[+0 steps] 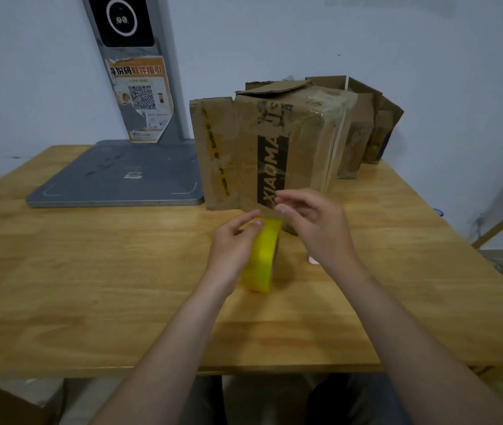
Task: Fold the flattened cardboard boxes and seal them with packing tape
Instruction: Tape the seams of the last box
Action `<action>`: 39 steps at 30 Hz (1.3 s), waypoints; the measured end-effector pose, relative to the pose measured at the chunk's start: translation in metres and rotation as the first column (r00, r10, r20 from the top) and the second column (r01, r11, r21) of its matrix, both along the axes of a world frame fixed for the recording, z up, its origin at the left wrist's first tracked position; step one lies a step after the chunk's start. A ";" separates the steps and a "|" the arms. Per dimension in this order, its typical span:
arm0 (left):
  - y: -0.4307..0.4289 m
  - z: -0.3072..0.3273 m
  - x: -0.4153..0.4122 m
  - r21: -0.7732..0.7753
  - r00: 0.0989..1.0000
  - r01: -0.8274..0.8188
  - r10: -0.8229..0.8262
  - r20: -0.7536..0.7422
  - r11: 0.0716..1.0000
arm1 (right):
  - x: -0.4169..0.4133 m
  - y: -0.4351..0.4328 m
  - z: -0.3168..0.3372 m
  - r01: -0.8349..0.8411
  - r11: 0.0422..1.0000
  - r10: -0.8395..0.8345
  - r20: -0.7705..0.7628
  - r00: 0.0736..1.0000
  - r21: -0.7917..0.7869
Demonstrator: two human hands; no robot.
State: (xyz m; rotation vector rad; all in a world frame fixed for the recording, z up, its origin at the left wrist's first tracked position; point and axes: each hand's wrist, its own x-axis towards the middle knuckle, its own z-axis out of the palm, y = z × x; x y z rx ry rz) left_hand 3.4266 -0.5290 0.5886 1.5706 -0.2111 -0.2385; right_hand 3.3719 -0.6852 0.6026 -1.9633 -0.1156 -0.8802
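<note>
Head view: wooden table (90,271) against pale wall; left hand (234,243) grasps tape roll (261,256), right hand (314,222) pinches tape

1. A yellow tape roll (261,256) stands on edge on the wooden bench (90,286), just in front of the assembled cardboard box (287,148).
2. The left hand (233,240) has its grip on the roll's top, thumb pressed on the rim.
3. The right hand (311,219), just right of the roll, pinches a clear strip of tape (267,210) drawn off it.
4. A grey scale platform (118,176) lies left of the box.
5. More cardboard boxes (369,127) stand behind the box, against the wall.
</note>
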 end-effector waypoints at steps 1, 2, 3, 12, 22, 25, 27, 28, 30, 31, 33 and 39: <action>0.003 0.000 0.002 -0.013 1.000 -0.006 0.006 -0.030 1.000 | -0.001 -0.004 -0.003 -0.002 0.999 0.002 0.001 1.000 0.033; 0.004 -0.001 0.004 -0.020 0.999 -0.003 0.002 -0.046 1.000 | -0.003 -0.006 -0.005 -0.013 0.999 0.013 -0.019 1.000 0.031; 0.003 -0.001 0.004 -0.026 0.999 0.004 -0.005 -0.049 1.000 | -0.004 -0.006 -0.006 -0.037 0.999 0.038 -0.060 0.997 0.012; 0.002 -0.003 0.001 -0.049 0.999 -0.026 0.024 -0.040 0.998 | 0.008 0.008 0.010 -0.048 0.996 0.019 -0.348 0.937 -0.073; 0.021 0.009 0.002 0.044 0.989 0.128 -0.124 -0.081 0.991 | 0.006 0.008 0.023 0.014 1.000 -0.023 -0.512 0.859 -0.021; 0.028 0.016 0.003 0.099 0.986 0.163 -0.158 -0.056 0.982 | 0.007 0.012 0.024 0.018 0.994 -0.068 -0.486 0.871 -0.108; 0.036 0.021 0.007 0.163 0.993 0.119 -0.117 -0.026 0.979 | 0.012 0.019 0.026 0.011 0.983 -0.099 -0.486 0.868 -0.182; 0.042 0.024 0.011 0.223 0.995 0.091 -0.096 0.009 0.970 | 0.015 0.023 0.027 0.003 0.975 -0.115 -0.493 0.863 -0.222; 0.057 0.031 0.022 0.385 0.992 0.037 -0.082 0.101 0.922 | 0.021 0.032 0.028 -0.036 0.953 -0.129 -0.508 0.852 -0.301; 0.066 0.035 0.029 0.475 0.986 -0.005 -0.077 0.151 0.880 | 0.025 0.038 0.029 -0.060 0.939 -0.134 -0.519 0.844 -0.340; 0.086 0.040 0.043 0.659 0.956 -0.144 -0.067 0.284 0.739 | 0.032 0.047 0.029 -0.107 0.902 -0.158 -0.548 0.821 -0.419; 0.145 0.037 0.084 0.862 0.869 -0.429 -0.137 0.475 0.268 | 0.066 0.070 0.031 -0.181 0.795 -0.284 -0.620 0.731 -0.578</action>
